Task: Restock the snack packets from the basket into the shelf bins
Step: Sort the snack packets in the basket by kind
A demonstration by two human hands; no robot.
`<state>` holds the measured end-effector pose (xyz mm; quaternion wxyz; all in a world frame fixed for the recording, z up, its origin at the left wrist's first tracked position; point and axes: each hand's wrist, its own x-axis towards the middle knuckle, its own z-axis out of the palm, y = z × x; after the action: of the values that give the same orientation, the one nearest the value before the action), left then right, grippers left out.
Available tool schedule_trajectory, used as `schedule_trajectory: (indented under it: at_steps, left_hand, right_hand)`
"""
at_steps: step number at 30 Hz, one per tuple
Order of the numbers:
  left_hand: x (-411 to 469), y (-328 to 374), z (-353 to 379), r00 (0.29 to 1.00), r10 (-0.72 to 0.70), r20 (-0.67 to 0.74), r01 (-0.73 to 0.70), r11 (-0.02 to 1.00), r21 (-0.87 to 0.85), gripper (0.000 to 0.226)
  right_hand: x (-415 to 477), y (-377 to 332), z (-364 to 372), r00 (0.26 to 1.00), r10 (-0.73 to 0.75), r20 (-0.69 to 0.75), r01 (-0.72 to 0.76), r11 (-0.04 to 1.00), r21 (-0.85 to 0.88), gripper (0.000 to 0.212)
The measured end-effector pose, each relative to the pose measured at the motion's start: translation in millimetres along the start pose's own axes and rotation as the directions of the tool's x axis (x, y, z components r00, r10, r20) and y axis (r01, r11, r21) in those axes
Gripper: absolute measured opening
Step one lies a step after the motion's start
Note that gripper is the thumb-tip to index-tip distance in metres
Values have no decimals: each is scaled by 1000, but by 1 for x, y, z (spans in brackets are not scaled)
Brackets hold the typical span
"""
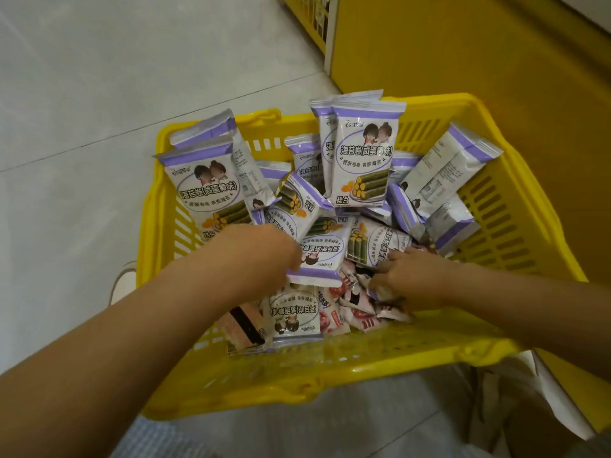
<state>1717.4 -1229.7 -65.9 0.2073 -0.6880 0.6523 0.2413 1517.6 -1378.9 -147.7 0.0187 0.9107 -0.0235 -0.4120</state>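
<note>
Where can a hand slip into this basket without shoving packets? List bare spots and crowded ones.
Bare: the basket's floor strip between near rim and front packets, and the stretch along its right wall. Crowded: purple packets fill the centre and far side; red packets pile under the right hand.

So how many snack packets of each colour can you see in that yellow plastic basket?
Purple-and-white foil snack packets: at least 15
Red-and-white foil packets: at least 4
Peach packet with a dark brown stripe: 1
Total: at least 20. The heap in the yellow plastic basket, the left hand and the right hand hide more.
</note>
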Motion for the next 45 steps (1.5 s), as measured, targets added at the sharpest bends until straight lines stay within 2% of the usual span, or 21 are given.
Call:
schedule_trajectory:
  at_steps: [1,3,6,8,9,10,13,15,16,19,22,25,30,33,36,40,43,45]
  left_hand:
    - [4,6,0,994,45,-98,-47,999,-19,30]
    - [12,23,5,969,147,-198,-168,981,-95,34]
    - [28,47,15,934,292,-205,-317,943,-103,39]
    - [42,61,20,919,338,-202,-358,931,-71,41]
    - [47,67,20,911,356,-209,-374,926,-49,41]
    - [53,73,19,899,378,-220,-391,920,-19,41]
    - [69,88,16,861,457,-224,-443,890,112,40]
    - [80,96,15,849,494,-186,-473,869,147,44]
    - [86,101,15,850,504,-151,-482,861,164,48]
    - [102,114,25,876,483,16,-476,858,194,68]
    - [113,117,36,883,436,171,-462,871,167,88]
    - [119,114,41,876,429,220,-466,871,156,99]
    - [120,108,54,806,557,202,-592,765,253,80]
    - [125,105,58,778,600,186,-626,720,299,87]
    - [131,109,60,822,543,171,-569,774,279,92]
    - [139,115,61,881,452,142,-472,863,179,74]
    - [142,113,57,882,471,36,-471,872,134,57]
    - [141,112,57,858,510,52,-512,844,161,65]
  right_hand:
    - [-1,2,1,1000,13,12,-13,999,35,58]
    - [-7,7,0,999,45,5,-45,990,131,54]
    - [-24,21,-8,994,91,-54,-76,970,232,42]
    - [-41,33,-16,981,148,-129,-100,940,325,20]
    - [-51,39,-21,968,189,-166,-115,919,377,17]
    - [-61,46,-26,952,231,-203,-127,896,425,25]
    - [-92,66,-35,859,376,-349,-123,812,571,35]
    - [-107,77,-34,764,476,-436,-117,767,631,71]
    - [-113,81,-32,717,507,-478,-83,744,663,78]
    - [-123,83,-22,585,570,-577,16,703,711,79]
    - [-121,80,-4,510,608,-609,45,688,724,77]
    - [-115,74,10,511,595,-621,67,692,719,76]
    - [-110,76,13,481,614,-625,96,672,734,74]
    - [-108,76,14,482,625,-614,73,670,739,75]
    - [-108,77,15,474,637,-607,68,661,747,75]
    - [-107,76,15,479,638,-603,56,664,746,75]
    - [-107,76,15,482,636,-602,47,668,743,74]
    - [-108,76,14,482,642,-596,36,665,746,74]
